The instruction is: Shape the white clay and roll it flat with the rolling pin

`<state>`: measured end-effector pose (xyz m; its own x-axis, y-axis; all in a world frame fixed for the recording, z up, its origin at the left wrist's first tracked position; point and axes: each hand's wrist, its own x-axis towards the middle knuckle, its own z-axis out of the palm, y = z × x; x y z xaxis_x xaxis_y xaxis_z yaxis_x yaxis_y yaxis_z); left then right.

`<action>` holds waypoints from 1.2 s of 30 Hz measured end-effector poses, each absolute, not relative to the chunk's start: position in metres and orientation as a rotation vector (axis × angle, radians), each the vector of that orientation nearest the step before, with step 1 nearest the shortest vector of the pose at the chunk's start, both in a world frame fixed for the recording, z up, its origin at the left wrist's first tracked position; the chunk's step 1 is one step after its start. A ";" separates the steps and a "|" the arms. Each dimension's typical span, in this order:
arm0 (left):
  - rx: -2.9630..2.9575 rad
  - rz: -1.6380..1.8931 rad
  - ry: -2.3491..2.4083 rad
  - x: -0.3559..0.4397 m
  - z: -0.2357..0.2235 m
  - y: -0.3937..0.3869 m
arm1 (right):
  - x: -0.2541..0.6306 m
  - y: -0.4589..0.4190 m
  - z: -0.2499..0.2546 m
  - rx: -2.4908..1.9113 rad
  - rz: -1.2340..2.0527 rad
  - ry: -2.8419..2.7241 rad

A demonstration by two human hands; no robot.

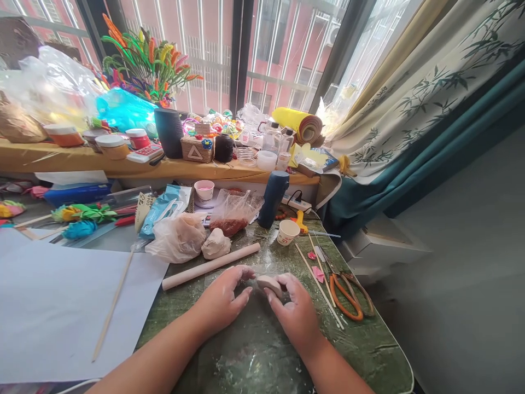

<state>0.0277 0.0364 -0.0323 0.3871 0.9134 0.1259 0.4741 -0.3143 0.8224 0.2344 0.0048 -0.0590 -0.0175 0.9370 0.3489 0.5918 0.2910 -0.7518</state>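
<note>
A flattened piece of grey clay (268, 284) is pinched between the thumb and fingers of my right hand (294, 306), just above the green tabletop. Beside it, on the left, my left hand (229, 293) is curved with thumb and fingers apart, holding nothing. White residue marks the fingers of both hands. Beyond my left hand lie a pale rolling pin (211, 266) and a lump of light clay (216, 244). A paper cup (287, 232) stands past the clay piece.
Scissors with orange handles (346, 298) and thin wooden sticks (320, 287) lie at the right. A dark blue bottle (273, 200), plastic bags (176, 238) and a yellow glue gun (302, 221) sit farther back. White paper (74, 306) covers the left side.
</note>
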 end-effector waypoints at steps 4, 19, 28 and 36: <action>1.941 0.773 1.189 0.028 -0.034 0.036 | 0.235 0.005 -0.060 -1.396 0.522 -1.693; 1.979 0.707 1.208 0.027 -0.040 0.037 | 0.235 0.008 -0.057 -1.328 0.563 -1.802; 1.996 0.727 1.191 0.027 -0.042 0.036 | 0.234 0.007 -0.060 -1.245 0.474 -1.934; 2.000 0.679 1.196 0.028 -0.038 0.037 | 0.230 0.013 -0.065 -1.380 0.504 -2.021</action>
